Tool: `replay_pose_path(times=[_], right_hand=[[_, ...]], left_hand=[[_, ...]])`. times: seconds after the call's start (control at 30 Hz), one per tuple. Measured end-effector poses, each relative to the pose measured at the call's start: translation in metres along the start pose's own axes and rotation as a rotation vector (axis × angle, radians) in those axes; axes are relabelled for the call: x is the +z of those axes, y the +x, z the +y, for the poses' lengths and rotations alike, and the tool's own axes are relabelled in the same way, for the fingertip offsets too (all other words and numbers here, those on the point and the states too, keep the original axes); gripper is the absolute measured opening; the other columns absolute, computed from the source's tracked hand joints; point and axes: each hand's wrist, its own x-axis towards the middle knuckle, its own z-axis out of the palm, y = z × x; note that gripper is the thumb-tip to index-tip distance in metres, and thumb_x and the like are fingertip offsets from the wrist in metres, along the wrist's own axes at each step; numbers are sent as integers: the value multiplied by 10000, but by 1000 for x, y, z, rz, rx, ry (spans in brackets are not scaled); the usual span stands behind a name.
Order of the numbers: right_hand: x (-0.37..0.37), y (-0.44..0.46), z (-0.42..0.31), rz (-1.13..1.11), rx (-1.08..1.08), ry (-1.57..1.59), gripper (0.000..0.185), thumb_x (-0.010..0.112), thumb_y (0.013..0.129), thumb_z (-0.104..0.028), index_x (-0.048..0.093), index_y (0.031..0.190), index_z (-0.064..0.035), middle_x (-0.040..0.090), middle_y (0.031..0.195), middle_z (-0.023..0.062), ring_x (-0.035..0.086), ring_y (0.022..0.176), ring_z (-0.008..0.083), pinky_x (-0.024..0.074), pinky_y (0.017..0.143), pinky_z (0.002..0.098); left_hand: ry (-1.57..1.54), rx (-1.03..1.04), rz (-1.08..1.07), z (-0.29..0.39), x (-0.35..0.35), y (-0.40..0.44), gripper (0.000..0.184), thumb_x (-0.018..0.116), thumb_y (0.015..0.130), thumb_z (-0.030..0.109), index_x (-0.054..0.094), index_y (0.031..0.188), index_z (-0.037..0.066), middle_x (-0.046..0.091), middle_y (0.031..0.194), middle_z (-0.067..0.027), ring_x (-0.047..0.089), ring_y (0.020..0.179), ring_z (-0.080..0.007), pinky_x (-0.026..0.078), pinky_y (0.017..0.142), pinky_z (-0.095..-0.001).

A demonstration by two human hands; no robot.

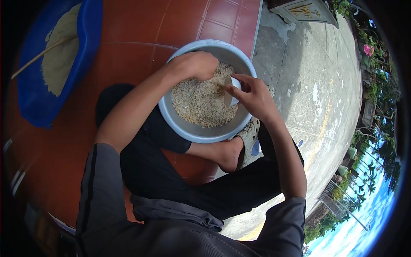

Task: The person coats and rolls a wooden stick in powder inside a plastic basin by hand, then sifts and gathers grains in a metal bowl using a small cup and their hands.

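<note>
A grey basin [169, 112] stands in front of me, partly filled with a pale grain mix [203, 105]. My left hand [200, 65] is over the far left part of the basin, its fingers curled down in a closed fist. Whatever those fingers hold, if anything, is hidden. At the basin's right side, my right hand [252, 95] grips a small white cup [233, 96] by the rim, thumb on one side and fingers on the other. The cup is tilted on its side just above the grain.
To the left, a blue tub [32, 100] holds beige powder [64, 47] with a wooden stick [45, 52] lying across it. My foot in a clog [249, 143] is beside the basin. Red tiles [137, 25] meet a concrete yard [317, 94] on the right.
</note>
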Motion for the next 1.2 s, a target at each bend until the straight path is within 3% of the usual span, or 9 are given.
replay_pose_path(times=[0.1, 0.2, 0.33, 0.5, 0.63, 0.77, 0.9, 1.0, 1.2], right_hand=[[8, -4, 6, 189, -219, -388, 564, 846, 937, -340, 749, 1321, 61, 758, 1014, 220, 765, 872, 312, 620, 809, 426], [29, -6, 19, 13, -141, -535, 518, 839, 911, -338, 774, 1260, 39, 745, 1001, 281, 765, 883, 382, 605, 840, 476], [43, -7, 24, -63, -74, -164, 418, 781, 939, -299, 762, 1096, 89, 735, 976, 331, 772, 873, 461, 628, 862, 506], [29, 3, 25, -78, 234, 475, 487, 766, 975, -263, 595, 1315, 41, 726, 869, 212, 747, 743, 287, 626, 771, 462], [13, -5, -3, 191, -62, -242, 431, 799, 942, -247, 593, 1211, 20, 697, 919, 227, 745, 825, 394, 601, 813, 493], [38, -5, 23, 224, -277, -386, 440, 788, 953, -241, 578, 1249, 9, 709, 998, 287, 737, 910, 464, 571, 836, 536], [35, 1, 17, -74, 140, 69, 450, 768, 998, -276, 597, 1278, 32, 706, 910, 197, 740, 800, 285, 597, 748, 460], [34, 8, 24, 46, 100, 378, 464, 778, 998, -284, 606, 1296, 27, 688, 874, 152, 712, 773, 196, 585, 699, 432], [38, 1, 24, 276, -328, -359, 426, 770, 992, -263, 607, 1265, 19, 709, 859, 237, 724, 796, 425, 571, 795, 501]], left_hand=[[-14, -11, 15, -2, 5, 6, 243, 607, 894, 53, 826, 942, -41, 786, 971, -287, 785, 895, -430, 608, 847, -535], [6, -8, -5, 0, 2, 6, 247, 605, 896, 57, 827, 945, -40, 787, 987, -291, 787, 903, -425, 607, 852, -537], [56, 2, -30, 4, -2, 2, 253, 603, 900, 63, 829, 948, -40, 790, 986, -288, 790, 900, -417, 607, 849, -537], [5, -16, -33, -1, 1, 7, 258, 604, 903, 67, 831, 965, -37, 795, 996, -279, 793, 914, -413, 609, 858, -531], [11, -25, -41, 5, -7, -2, 255, 610, 899, 61, 832, 978, -35, 799, 1013, -270, 796, 938, -406, 614, 871, -523], [-29, 10, 11, 3, -4, -1, 234, 601, 864, 23, 799, 935, -78, 762, 991, -324, 781, 933, -454, 602, 857, -553], [-21, 8, -14, 4, -6, -1, 236, 607, 858, 20, 805, 944, -77, 763, 1007, -325, 780, 948, -457, 601, 862, -556], [-30, -7, -18, 2, -6, -1, 242, 608, 856, 19, 808, 953, -76, 763, 1022, -326, 778, 961, -460, 600, 868, -559], [-49, 6, 24, -1, 2, 3, 240, 607, 849, 9, 810, 946, -76, 763, 1016, -328, 779, 950, -463, 600, 868, -561]])
